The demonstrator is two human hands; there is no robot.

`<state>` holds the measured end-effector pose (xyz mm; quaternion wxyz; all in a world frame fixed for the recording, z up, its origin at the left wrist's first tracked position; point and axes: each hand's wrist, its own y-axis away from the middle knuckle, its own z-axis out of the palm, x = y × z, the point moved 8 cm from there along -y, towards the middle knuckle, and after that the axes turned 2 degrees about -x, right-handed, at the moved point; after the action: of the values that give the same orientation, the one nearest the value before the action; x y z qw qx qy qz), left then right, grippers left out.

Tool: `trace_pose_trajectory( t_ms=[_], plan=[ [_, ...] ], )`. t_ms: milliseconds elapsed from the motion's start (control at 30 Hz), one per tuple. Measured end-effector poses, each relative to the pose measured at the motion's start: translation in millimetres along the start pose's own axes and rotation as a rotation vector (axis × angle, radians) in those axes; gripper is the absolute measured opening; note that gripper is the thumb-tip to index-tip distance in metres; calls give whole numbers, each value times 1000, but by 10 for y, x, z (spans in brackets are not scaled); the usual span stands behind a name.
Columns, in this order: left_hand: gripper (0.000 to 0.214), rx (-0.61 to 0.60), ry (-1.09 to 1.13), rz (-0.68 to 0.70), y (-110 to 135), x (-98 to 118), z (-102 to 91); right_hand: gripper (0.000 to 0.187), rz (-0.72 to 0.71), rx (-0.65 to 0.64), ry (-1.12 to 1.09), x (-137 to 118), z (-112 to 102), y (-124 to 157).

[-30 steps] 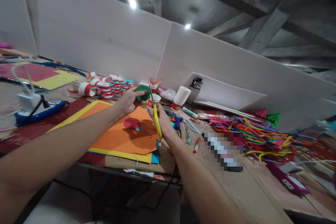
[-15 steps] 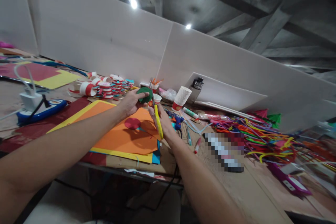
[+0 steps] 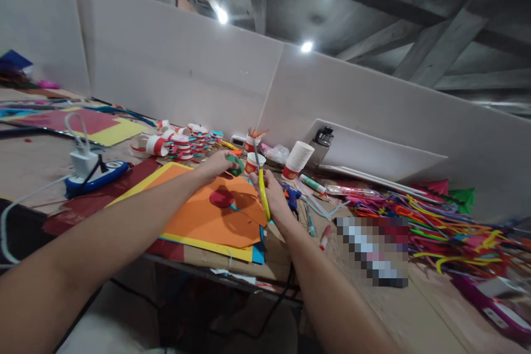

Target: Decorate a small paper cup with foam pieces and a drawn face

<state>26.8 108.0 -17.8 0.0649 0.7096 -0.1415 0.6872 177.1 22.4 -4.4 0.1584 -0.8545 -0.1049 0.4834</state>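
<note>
My left hand (image 3: 218, 165) is closed on a green paper disc (image 3: 237, 164) and holds it just above the orange sheet (image 3: 207, 215). My right hand (image 3: 271, 192) grips yellow-handled scissors (image 3: 262, 191) with the blades pointing up beside the disc. A red paper circle (image 3: 221, 198) lies on the orange sheet below both hands.
Stacked coloured sheets lie under the orange one. Red-and-white paper cups (image 3: 298, 158) and cut cup rings (image 3: 182, 141) stand behind. A blue glue gun (image 3: 291, 192), markers and a heap of pipe cleaners (image 3: 427, 220) lie at right. A white charger on a blue power strip (image 3: 93, 170) sits at left.
The view has shifted to the left, so everything sits further right in the frame. My left hand has lowered the green disc and turned it; less of it shows now.
</note>
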Motion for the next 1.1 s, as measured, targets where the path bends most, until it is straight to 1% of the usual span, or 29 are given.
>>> trace_pose_trajectory(
  t_ms=[100,167,233,300,400,467,533,600,633,733,800,867,967,1100],
  plan=[
    [15,-3,-170,8,-44,-73,-71,37,88,-22,83,16,-11,7],
    [16,13,-253,25,-79,-83,-119,36,109,-38,133,-19,-13,21],
    [16,60,-349,49,-118,-50,-196,35,116,-53,190,-49,-10,32],
    [17,139,-432,81,-159,22,-318,34,113,-72,231,-65,5,37],
    [22,266,-542,127,-213,152,-571,34,121,-83,265,-68,15,38],
    [27,424,-742,147,-216,261,-817,34,145,-81,293,-67,9,44],
    [32,547,-864,103,-218,309,-1078,35,162,-87,325,-81,6,56],
    [38,626,-945,13,-230,305,-1334,36,165,-98,351,-105,9,71],
    [41,646,-976,-31,-241,295,-1446,37,166,-102,355,-115,11,78],
    [47,678,-1020,-181,-265,229,-1727,36,179,-107,340,-124,18,93],
    [56,650,-1060,-196,-289,223,-1806,35,178,-108,330,-128,25,98],
    [61,629,-1112,-224,-290,221,-1853,35,178,-109,332,-124,32,99],
    [63,572,-1182,-263,-284,215,-1876,38,187,-115,347,-99,46,100],
    [66,507,-1227,-239,-303,213,-1873,42,180,-124,377,-73,63,92]
  ],
)
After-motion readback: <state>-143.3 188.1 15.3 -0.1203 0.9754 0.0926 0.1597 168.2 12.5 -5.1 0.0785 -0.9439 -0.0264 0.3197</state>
